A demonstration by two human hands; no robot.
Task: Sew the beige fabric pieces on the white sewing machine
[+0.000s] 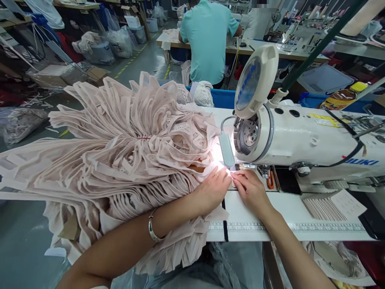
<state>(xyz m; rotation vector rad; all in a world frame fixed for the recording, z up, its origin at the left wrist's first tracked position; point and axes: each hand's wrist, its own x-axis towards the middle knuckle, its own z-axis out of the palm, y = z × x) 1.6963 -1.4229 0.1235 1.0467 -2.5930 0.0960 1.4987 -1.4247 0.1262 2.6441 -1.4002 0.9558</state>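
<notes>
A large bundle of pale pink fabric pieces (129, 148) covers the left of the white sewing table (246, 212) and hangs over its front edge. Under the lamp (226, 150) of the white sewing machine (294, 136), my left hand (215, 186) presses fingers together on an edge of the pale fabric. Beside it on the right, my right hand (248, 188) pinches the same brightly lit edge, its fingertips almost touching those of the left. Glare and the fingers hide the needle area.
Orange snips (270, 180) lie by the machine base. A stack of pale cards (333, 205) sits at the right. A bottle (343, 97) stands behind the machine. Beyond the table, a person in a turquoise shirt (207, 40) sits facing away.
</notes>
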